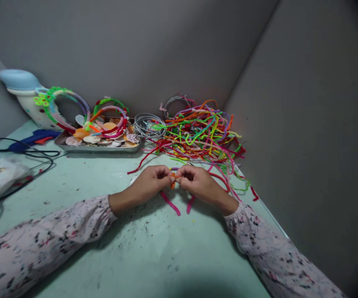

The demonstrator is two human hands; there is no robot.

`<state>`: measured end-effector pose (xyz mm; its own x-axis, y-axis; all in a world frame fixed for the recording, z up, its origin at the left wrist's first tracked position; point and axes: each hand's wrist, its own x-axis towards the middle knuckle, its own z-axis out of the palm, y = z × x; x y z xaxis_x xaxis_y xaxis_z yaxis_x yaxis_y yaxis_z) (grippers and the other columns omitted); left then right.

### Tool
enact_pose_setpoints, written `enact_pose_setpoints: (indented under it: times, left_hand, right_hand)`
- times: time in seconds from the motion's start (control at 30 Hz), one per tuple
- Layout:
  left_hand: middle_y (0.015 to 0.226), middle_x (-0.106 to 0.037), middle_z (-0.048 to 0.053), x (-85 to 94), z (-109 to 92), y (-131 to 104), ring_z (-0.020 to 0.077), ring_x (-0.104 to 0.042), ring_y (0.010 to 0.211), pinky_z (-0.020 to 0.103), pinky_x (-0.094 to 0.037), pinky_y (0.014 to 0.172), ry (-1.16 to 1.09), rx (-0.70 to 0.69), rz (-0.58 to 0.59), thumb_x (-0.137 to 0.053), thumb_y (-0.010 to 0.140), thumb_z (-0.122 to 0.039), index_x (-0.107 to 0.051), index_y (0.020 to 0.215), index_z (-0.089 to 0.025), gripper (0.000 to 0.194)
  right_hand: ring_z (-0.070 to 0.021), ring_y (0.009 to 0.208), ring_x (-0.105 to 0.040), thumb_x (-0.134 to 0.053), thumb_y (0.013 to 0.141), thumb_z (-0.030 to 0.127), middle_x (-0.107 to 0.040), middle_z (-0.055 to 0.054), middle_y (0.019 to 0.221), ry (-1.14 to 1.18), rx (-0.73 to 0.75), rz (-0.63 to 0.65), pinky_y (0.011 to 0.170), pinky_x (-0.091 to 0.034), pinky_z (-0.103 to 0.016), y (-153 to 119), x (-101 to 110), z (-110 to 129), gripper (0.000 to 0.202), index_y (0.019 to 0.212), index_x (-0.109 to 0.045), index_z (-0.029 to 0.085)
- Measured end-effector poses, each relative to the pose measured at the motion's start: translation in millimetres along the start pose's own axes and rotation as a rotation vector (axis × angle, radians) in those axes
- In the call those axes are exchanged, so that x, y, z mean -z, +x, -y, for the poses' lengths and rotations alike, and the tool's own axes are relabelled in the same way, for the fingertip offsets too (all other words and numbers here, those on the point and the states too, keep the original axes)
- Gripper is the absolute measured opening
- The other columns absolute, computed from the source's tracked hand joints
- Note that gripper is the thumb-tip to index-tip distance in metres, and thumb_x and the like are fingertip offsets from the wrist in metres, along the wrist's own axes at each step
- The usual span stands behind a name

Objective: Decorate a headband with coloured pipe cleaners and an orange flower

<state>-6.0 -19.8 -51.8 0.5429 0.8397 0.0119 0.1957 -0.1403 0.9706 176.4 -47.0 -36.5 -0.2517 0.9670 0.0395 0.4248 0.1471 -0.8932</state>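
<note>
Both hands meet near the middle of the pale green counter (73, 182). The left hand (149, 182) and the right hand (197, 182) are curled, knuckles up, fingertips brought together, and between them they pinch a small orange piece (173, 178) of fuzzy wire. It sits right at the spot where the two sets of fingertips touch, with only a short bit showing.

A pink fuzzy wire (170, 203) runs under the hands; one end comes out on the near side below the left hand, and another pink end shows just below the right hand. Whether the hands also grip this wire cannot be told.

Beyond the hands, on the far right, lies a big loose heap of coloured fuzzy wires (200, 132), with a few strands trailing down close to the right hand. Left of the heap is a coil of thin metal wire (149, 124), and further left a metal tray (70, 145) of seashells with wrapped hoops (112, 114) standing in it. A blue glue gun (31, 138) lies at the far left, with a black cable (26, 154) looping across the counter. Both sleeves (57, 236) are pale with a speckled print.
</note>
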Motion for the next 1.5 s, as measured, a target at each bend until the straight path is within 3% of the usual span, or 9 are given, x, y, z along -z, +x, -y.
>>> enact_pose_setpoints:
  times: [0.13,0.4,0.97,1.07,1.23,1.37,1.5]
  left_hand:
    - [0.067,-0.055,-0.001,0.4,-2,0,0.0101,-0.044,0.057,0.025,-0.034,0.056,-0.036,-0.018,0.056,-0.057,0.081,-0.033,-0.061,0.077,-0.015,0.019]
    - [0.066,-0.053,-0.001,0.3,-5,-1,0.0107,-0.043,0.057,0.024,-0.032,0.054,0.089,-0.043,-0.008,-0.052,0.082,-0.031,-0.06,0.076,-0.015,0.019]
    - [0.063,-0.049,-0.003,-0.8,-8,-3,0.0107,-0.04,0.057,0.023,-0.029,0.052,0.234,-0.072,-0.007,-0.048,0.081,-0.027,-0.056,0.073,-0.016,0.017]
    - [0.062,-0.047,-0.003,1.3,-8,-1,0.0105,-0.039,0.055,0.024,-0.029,0.052,0.15,-0.061,0.031,-0.048,0.08,-0.025,-0.054,0.069,-0.017,0.015]
    - [0.056,-0.046,-0.003,6.5,-6,3,0.0106,-0.037,0.051,0.025,-0.027,0.048,-0.001,0.007,0.131,-0.054,0.076,-0.026,-0.055,0.062,-0.018,0.017]
    - [0.052,-0.044,-0.002,10.9,-1,6,0.0099,-0.035,0.047,0.026,-0.026,0.046,-0.196,0.157,0.233,-0.055,0.072,-0.023,-0.054,0.054,-0.018,0.018]
    - [0.049,-0.045,-0.002,14.3,1,6,0.01,-0.035,0.044,0.026,-0.026,0.046,-0.377,0.398,0.358,-0.053,0.065,-0.02,-0.056,0.055,-0.017,0.011]
  right_hand:
    - [-0.0089,0.05,-0.044,-0.052,0.07,0.02,-0.053,0.004,0.059,0.088,-0.053,0.01,0.048,-0.033,-0.022,0,1,0,0.009,0.074,-0.06,0.017]
    - [-0.0071,0.044,-0.04,-0.054,0.074,0.024,-0.05,0.005,0.054,0.232,-0.155,0.048,0.042,-0.027,-0.02,2,-3,-7,0.011,0.079,-0.062,0.017]
    - [-0.0085,0.049,-0.044,-0.055,0.077,0.026,-0.052,0.005,0.058,0.162,-0.032,0.034,0.047,-0.032,-0.021,0,-7,-9,0.009,0.076,-0.06,0.018]
    - [-0.0097,0.054,-0.047,-0.054,0.076,0.021,-0.055,0.003,0.065,-0.002,0.076,-0.023,0.051,-0.036,-0.022,0,-6,-7,0.008,0.077,-0.061,0.018]
    - [-0.0139,0.07,-0.054,-0.054,0.078,0.015,-0.059,-0.002,0.076,-0.356,0.428,-0.056,0.066,-0.042,-0.027,1,3,-8,0.011,0.08,-0.063,0.019]
    - [-0.0164,0.078,-0.056,-0.05,0.085,0.016,-0.062,-0.005,0.086,-0.516,0.655,0.034,0.069,-0.044,-0.028,-4,7,-9,0.016,0.091,-0.064,0.021]
    - [-0.018,0.08,-0.056,-0.044,0.091,0.019,-0.063,-0.008,0.089,-0.657,0.713,0.149,0.07,-0.044,-0.03,-12,9,-5,0.026,0.107,-0.064,0.022]
